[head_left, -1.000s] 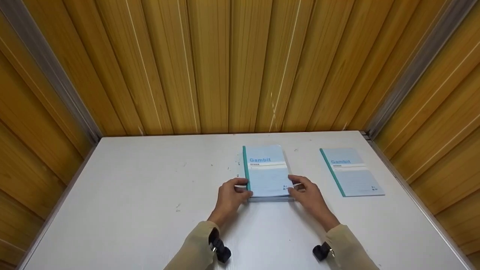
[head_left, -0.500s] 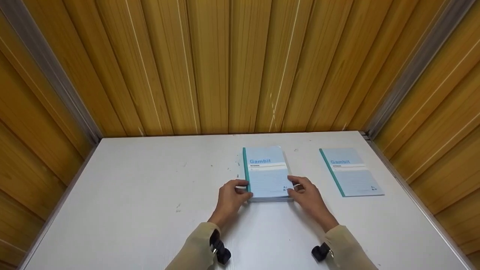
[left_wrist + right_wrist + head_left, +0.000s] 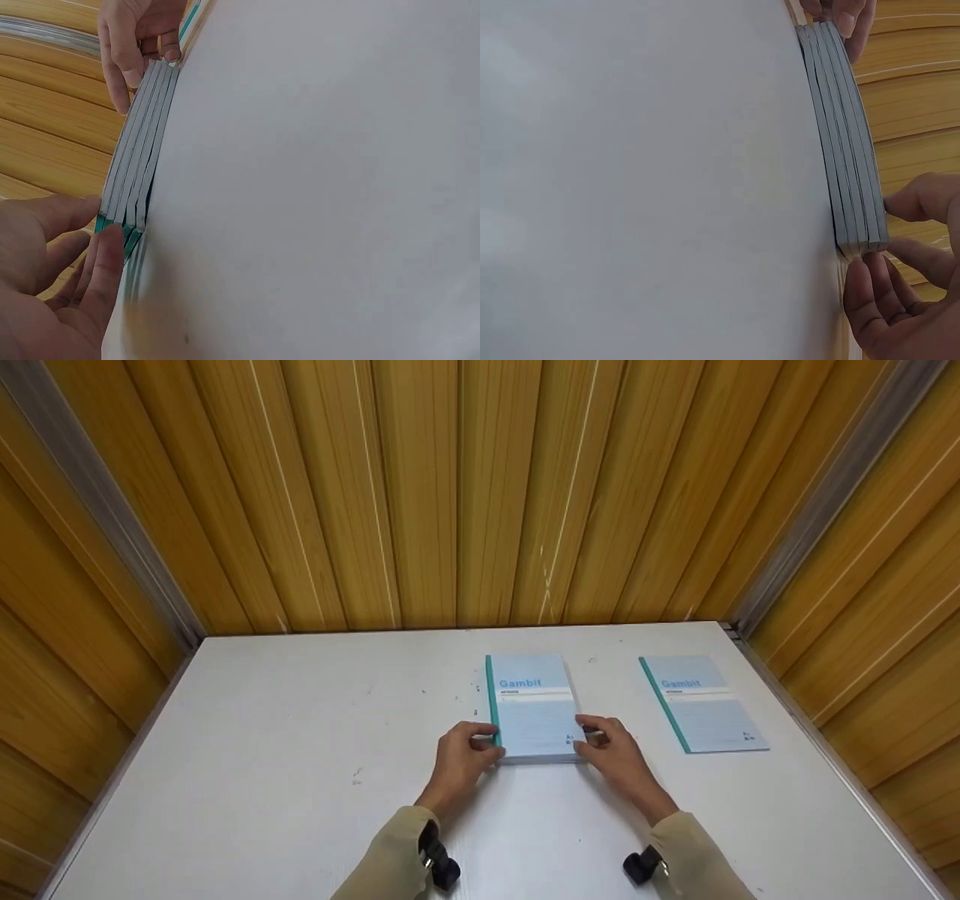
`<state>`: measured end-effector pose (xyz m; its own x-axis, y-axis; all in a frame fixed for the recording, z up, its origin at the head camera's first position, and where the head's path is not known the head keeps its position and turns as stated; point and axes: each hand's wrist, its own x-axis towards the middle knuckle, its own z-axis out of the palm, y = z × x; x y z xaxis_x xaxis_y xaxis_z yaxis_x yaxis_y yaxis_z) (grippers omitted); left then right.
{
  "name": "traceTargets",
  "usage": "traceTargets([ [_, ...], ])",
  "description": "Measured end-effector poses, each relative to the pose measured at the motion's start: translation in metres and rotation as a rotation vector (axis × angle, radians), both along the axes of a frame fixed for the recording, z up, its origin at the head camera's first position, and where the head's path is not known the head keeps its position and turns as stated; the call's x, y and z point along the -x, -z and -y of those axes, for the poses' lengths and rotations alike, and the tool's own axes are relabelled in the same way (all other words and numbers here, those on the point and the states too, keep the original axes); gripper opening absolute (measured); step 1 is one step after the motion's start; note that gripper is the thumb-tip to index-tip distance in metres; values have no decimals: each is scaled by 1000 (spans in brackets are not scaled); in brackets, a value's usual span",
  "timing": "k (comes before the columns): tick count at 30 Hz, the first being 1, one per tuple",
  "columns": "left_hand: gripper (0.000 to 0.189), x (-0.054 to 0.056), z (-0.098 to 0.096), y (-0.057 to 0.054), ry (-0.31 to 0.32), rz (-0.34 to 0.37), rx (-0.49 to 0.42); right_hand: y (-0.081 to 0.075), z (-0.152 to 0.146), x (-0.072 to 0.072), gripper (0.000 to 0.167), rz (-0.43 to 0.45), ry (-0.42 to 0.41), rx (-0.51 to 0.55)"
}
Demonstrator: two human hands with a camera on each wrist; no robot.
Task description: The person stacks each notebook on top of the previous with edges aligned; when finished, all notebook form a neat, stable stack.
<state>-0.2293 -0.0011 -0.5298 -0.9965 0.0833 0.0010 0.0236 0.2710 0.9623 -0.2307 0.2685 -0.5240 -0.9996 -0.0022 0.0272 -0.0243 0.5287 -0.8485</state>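
A stack of several light-blue notebooks (image 3: 536, 716) with green spines lies on the white table, the top cover reading "Gambit". My left hand (image 3: 459, 761) holds its near left corner, fingers at the green spine. At the near right corner, my right hand (image 3: 619, 765) grips the stack with thumb and fingers. In the left wrist view the page edges (image 3: 142, 142) show as layers, nearly even, with the spines slightly staggered beside the left fingers (image 3: 109, 262). The right wrist view shows the right thumb at the top cover and the fingers (image 3: 864, 300) against the side.
A single matching notebook (image 3: 705, 705) lies flat to the right of the stack. The white table (image 3: 262, 750) extends widely to the left. Wood-patterned panels (image 3: 420, 495) rise behind and at both sides. Black wrist cameras (image 3: 444, 871) are strapped at the sleeves.
The top notebook has slid slightly towards me, so its near edge is now more even with those below. Both hands have shifted slightly towards me. The single notebook has stayed put.
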Motion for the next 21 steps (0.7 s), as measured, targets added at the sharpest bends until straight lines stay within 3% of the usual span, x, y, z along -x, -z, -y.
traceTargets([
  [12, 34, 1, 4, 3, 20, 0, -47, 1, -3, 0, 48, 21, -5, -6],
  [21, 31, 1, 2, -2, -56, -70, -56, -1, -12, 2, 46, 32, -34, 57],
])
